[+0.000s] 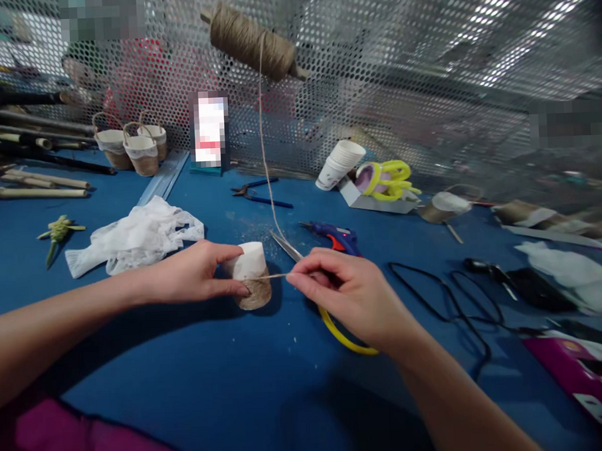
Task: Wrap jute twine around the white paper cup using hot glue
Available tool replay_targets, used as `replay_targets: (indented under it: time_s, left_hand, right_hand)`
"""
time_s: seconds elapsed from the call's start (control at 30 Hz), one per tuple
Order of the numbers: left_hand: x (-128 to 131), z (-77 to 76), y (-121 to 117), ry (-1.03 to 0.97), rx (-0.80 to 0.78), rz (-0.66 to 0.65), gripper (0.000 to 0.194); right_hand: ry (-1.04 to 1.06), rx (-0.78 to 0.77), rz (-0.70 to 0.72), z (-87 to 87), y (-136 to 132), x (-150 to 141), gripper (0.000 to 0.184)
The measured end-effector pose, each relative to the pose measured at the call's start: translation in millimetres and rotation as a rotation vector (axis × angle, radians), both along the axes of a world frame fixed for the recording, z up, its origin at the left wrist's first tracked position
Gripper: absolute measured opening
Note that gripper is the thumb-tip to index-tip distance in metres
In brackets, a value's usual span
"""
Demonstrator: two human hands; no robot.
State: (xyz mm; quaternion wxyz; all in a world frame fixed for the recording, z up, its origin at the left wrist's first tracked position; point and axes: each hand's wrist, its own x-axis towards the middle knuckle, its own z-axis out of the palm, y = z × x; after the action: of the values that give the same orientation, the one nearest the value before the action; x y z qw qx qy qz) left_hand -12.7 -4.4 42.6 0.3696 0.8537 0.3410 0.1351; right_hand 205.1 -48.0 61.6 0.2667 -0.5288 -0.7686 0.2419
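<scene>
My left hand (203, 273) is closed around a white paper cup (254, 255), whose lower part is wrapped in brown twine. Between the thumb and fingers of my right hand (341, 283) a strand of twine (276, 276) is pinched, stretched taut from the cup's side. That twine seems to lead up to a large spool (250, 41) hanging on the mesh. Partly under my right hand lie scissors (348, 341) with yellow handles, their blades pointing away. A blue glue gun (331, 234) rests just beyond my right hand.
White lace (137, 239) lies left of the cup. Behind stand small twine-wrapped baskets (142, 156), a phone (210, 133), pliers (262, 192) and stacked paper cups (341, 164). A black cable (454, 298) loops on the right. Perforated metal mesh (384, 82) closes off the table's back.
</scene>
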Motion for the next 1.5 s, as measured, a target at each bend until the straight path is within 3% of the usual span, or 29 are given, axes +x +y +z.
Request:
replay_targets:
  time_s: [0.3, 1.13, 1.5]
  left_hand:
    - [-1, 0.1, -3, -0.056, -0.022, -0.044, 0.023]
    - [-2, 1.4, -5, -0.178, -0.045, -0.145, 0.017]
    - [-4, -3.2, -6, -0.237, -0.045, -0.167, 0.022]
  right_hand:
    - [0.102, -0.122, -0.039, -6.4, 2, -2, 0.017]
    - [0.129, -0.168, -0.009, -9.7, 3, -5, 0.014]
    - [0.237, -0.231, 0.021, -16.4, 5, -3, 0.011]
